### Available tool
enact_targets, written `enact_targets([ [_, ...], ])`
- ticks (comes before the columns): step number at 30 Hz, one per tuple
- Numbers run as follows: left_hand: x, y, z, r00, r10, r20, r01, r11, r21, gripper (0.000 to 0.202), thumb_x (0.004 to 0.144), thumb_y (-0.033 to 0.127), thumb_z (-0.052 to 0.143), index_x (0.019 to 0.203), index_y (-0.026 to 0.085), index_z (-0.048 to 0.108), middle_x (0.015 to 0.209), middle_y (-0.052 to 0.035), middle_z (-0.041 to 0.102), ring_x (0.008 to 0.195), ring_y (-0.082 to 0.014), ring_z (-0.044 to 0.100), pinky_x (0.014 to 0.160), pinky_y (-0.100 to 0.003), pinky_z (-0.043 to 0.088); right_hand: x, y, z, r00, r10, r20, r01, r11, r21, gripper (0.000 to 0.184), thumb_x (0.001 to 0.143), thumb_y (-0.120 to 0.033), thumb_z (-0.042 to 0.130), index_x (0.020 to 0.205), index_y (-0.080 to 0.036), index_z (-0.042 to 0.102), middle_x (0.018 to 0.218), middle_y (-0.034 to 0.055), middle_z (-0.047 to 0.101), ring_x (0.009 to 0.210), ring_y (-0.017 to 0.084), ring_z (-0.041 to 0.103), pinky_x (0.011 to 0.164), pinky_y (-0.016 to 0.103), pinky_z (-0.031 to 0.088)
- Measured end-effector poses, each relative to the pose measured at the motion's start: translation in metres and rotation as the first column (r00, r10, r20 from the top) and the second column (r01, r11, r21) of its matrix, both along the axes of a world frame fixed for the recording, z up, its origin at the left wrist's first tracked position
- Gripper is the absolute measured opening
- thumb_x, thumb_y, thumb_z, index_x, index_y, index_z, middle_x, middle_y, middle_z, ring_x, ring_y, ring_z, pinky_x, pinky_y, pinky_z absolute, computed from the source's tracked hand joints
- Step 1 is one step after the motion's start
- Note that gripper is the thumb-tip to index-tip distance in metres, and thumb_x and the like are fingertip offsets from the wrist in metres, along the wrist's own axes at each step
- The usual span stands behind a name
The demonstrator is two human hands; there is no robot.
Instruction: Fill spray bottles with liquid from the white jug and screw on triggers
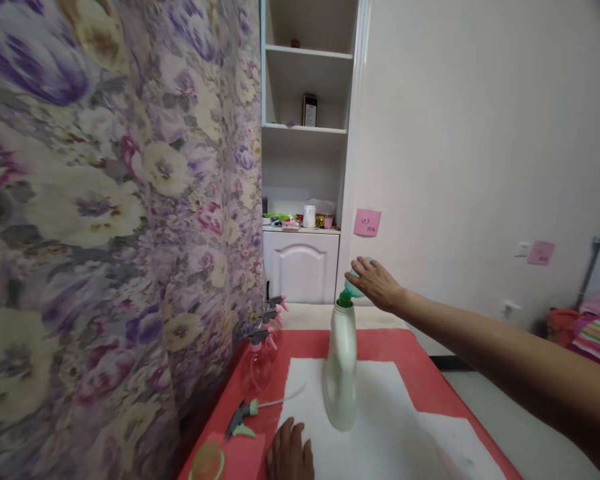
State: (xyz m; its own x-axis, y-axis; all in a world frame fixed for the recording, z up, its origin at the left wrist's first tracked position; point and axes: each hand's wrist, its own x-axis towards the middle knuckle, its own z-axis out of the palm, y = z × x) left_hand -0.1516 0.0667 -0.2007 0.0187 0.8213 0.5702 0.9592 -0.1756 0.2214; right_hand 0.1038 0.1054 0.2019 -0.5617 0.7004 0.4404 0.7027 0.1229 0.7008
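Note:
A tall white bottle [340, 373] with a green neck stands upright on a white cloth [385, 433] over the red table [395, 347]. My right hand [375, 281] is closed on a pale green cap [354, 288] right at the bottle's mouth. My left hand [290, 455] rests on the cloth at the near edge, fingers partly spread, holding nothing. A loose green and grey spray head [245, 417] with its tube lies on the table left of that hand.
Clear spray bottles with pink triggers [263, 353] stand by the flowered curtain [115, 220] on the left. A round orange-green thing [207, 461] lies at the near left corner. Behind are a white shelf cabinet [303, 200] and a wall with pink notes [367, 222].

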Motion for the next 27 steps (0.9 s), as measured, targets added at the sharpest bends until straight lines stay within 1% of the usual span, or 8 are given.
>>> enact_targets([
  [6,-0.0004,-0.0006,0.0005,1.0,-0.007,0.017,0.008,1.0,-0.021,0.035,0.089,0.019,0.045,0.112,0.024,0.07,0.127,-0.0079,0.067,0.116,-0.0247,0.061,0.094,-0.04,0.046,-0.0043,0.0002,0.0008,0.999,0.012,0.043,-0.012,1.0,0.013,0.035,0.087,-0.008,0.052,0.12,-0.019,0.058,0.131,0.0165,0.054,0.12,0.034,0.044,0.082,0.04,0.038],
  [10,-0.0001,-0.0012,0.0012,0.999,-0.014,0.037,0.015,1.0,-0.026,0.033,0.087,0.019,0.049,0.112,0.025,0.07,0.127,-0.0079,0.067,0.115,-0.0251,0.061,0.094,-0.04,0.047,-0.006,0.0009,0.0008,0.998,0.024,0.058,-0.025,1.0,0.015,0.033,0.087,-0.01,0.053,0.118,-0.018,0.059,0.129,0.0165,0.054,0.12,0.034,0.043,0.082,0.04,0.038],
  [15,0.0002,-0.0002,0.0008,0.999,0.007,0.034,-0.006,1.0,-0.007,0.033,0.085,0.018,0.052,0.11,0.025,0.071,0.125,-0.0071,0.068,0.113,-0.0254,0.062,0.092,-0.039,0.048,-0.0067,0.0024,0.0,0.997,0.033,0.063,-0.034,0.999,0.016,0.028,0.089,-0.011,0.051,0.114,-0.019,0.06,0.128,0.0155,0.055,0.119,0.032,0.044,0.082,0.039,0.037],
  [21,0.0007,-0.0009,0.0023,1.0,0.003,0.03,-0.003,1.0,-0.012,0.034,0.086,0.017,0.049,0.11,0.025,0.071,0.125,-0.007,0.068,0.114,-0.0246,0.062,0.092,-0.039,0.047,-0.0039,0.0001,0.0002,0.999,0.024,0.042,-0.025,1.0,0.012,0.034,0.088,-0.011,0.052,0.12,-0.02,0.057,0.132,0.0155,0.054,0.122,0.033,0.043,0.084,0.04,0.038],
  [24,-0.0002,0.0002,0.0003,1.0,0.011,0.005,-0.012,1.0,0.01,0.034,0.087,0.017,0.046,0.109,0.025,0.071,0.125,-0.0069,0.068,0.114,-0.0245,0.062,0.092,-0.039,0.048,-0.0015,-0.0013,0.0003,1.0,0.02,0.015,-0.02,1.0,0.006,0.038,0.086,-0.011,0.053,0.123,-0.021,0.056,0.134,0.0159,0.052,0.123,0.033,0.042,0.087,0.041,0.037],
  [27,-0.002,0.0026,-0.002,1.0,-0.011,-0.011,0.011,1.0,-0.002,0.034,0.087,0.019,0.047,0.11,0.026,0.071,0.126,-0.0068,0.068,0.113,-0.0245,0.063,0.091,-0.039,0.05,0.001,-0.0016,0.0001,1.0,0.019,-0.012,-0.019,1.0,-0.005,0.041,0.085,-0.009,0.054,0.124,-0.021,0.055,0.133,0.0152,0.053,0.123,0.032,0.042,0.088,0.041,0.037],
])
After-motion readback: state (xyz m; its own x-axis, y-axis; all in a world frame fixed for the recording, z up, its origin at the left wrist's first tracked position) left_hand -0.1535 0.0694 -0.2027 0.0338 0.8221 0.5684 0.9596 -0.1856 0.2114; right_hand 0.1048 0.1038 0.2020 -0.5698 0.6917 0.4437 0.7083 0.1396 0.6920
